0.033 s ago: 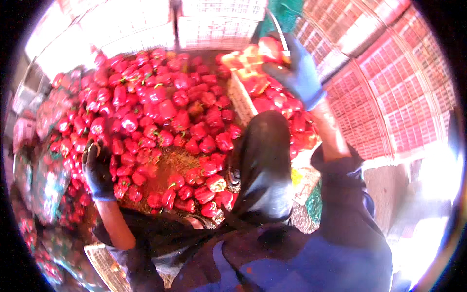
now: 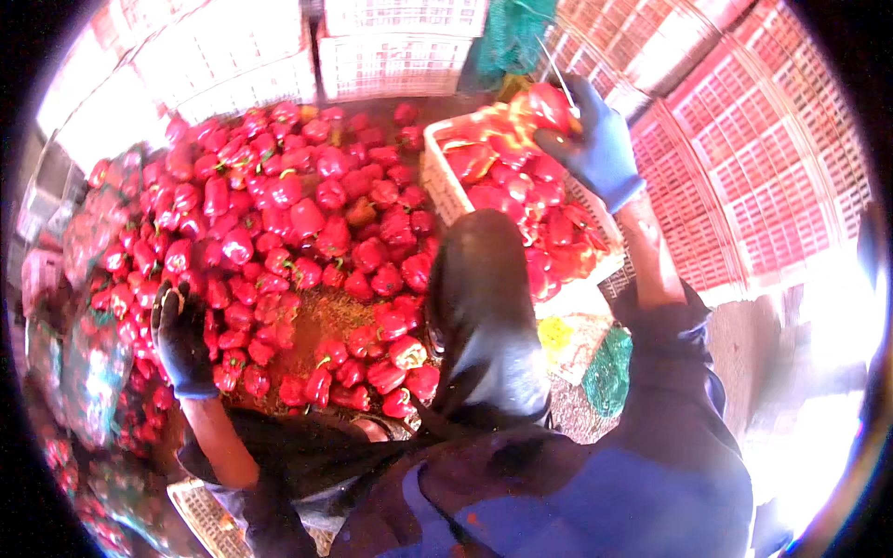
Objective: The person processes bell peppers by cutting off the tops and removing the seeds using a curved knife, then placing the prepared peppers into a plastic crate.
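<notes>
A big heap of red bell peppers (image 2: 298,214) covers the surface in front of me. My left hand (image 2: 181,339), in a black glove, lies on the heap's near left edge with its fingers spread over the peppers. My right hand (image 2: 595,139), in a blue glove, is raised at the upper right and grips a red pepper (image 2: 549,107). It holds this pepper above a white plastic crate (image 2: 435,153) that is full of red peppers. A dark cloth (image 2: 484,316) hanging from my head hides part of the heap and the crate.
White crates (image 2: 391,56) are stacked behind the heap, and red crates (image 2: 744,158) stand at the right. A green net bag (image 2: 609,372) lies below the white crate, with another (image 2: 512,37) at the top. Mesh bags of peppers (image 2: 88,372) sit at the left.
</notes>
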`<state>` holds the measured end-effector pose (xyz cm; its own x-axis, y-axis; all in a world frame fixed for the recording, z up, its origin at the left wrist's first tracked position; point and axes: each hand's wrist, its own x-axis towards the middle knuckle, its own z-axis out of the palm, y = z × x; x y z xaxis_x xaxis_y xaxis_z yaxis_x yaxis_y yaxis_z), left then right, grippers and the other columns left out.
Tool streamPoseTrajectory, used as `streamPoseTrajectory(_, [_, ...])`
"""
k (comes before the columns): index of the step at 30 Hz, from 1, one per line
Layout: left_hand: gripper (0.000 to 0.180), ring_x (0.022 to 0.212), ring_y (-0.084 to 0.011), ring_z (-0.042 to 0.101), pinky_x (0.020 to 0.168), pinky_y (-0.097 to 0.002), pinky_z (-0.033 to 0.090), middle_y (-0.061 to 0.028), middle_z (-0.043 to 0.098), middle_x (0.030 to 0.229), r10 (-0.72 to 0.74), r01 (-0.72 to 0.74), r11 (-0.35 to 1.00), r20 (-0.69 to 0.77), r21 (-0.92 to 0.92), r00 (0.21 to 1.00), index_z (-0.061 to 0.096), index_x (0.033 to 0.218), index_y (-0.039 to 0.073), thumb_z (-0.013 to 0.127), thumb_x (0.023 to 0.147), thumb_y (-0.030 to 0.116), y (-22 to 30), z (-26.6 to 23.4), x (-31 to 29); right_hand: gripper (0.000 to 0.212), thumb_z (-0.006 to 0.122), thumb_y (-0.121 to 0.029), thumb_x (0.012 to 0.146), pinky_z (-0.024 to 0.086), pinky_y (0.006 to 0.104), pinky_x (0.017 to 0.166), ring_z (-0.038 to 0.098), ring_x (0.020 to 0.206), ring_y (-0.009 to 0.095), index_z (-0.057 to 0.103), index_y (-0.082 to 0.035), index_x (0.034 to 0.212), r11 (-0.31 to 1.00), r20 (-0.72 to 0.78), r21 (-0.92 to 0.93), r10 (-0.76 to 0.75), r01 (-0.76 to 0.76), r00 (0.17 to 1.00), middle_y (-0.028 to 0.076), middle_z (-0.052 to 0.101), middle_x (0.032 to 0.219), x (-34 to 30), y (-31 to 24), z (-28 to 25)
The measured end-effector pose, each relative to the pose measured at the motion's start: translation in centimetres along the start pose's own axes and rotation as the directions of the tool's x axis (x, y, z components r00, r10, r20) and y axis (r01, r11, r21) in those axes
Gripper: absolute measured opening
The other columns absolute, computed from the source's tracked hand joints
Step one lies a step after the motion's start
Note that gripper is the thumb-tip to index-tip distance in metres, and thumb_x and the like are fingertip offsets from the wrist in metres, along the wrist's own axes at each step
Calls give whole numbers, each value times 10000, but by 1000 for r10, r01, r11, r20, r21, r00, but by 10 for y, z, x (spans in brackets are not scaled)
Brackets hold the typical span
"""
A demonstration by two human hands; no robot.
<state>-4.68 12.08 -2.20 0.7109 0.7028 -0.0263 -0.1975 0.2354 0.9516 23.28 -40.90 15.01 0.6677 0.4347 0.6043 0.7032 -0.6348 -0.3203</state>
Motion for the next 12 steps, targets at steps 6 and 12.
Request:
streamPoseTrajectory(6, [391, 1068, -217, 657, 921, -354, 534, -131, 675, 1265, 23, -34, 989, 76, 142, 997, 607, 1363, 62, 660, 989, 162, -6, 29, 5, 775, 823, -546, 745, 554, 521, 798, 701, 901, 421, 591, -61, 1304, 868, 166, -461, 288, -184, 943, 226, 711, 966, -141, 107, -20])
streamPoseTrajectory(12, [373, 999, -174, 669, 849, -322, 537, -84, 707, 1205, -7, 8, 996, -12, 88, 1000, 631, 1355, 111, 663, 994, 196, -2, 50, -8, 653, 780, -590, 828, 536, 465, 903, 717, 1024, 332, 716, -98, 1251, 678, 217, -172, 734, -715, 643, 234, 718, 1144, -258, 164, 99])
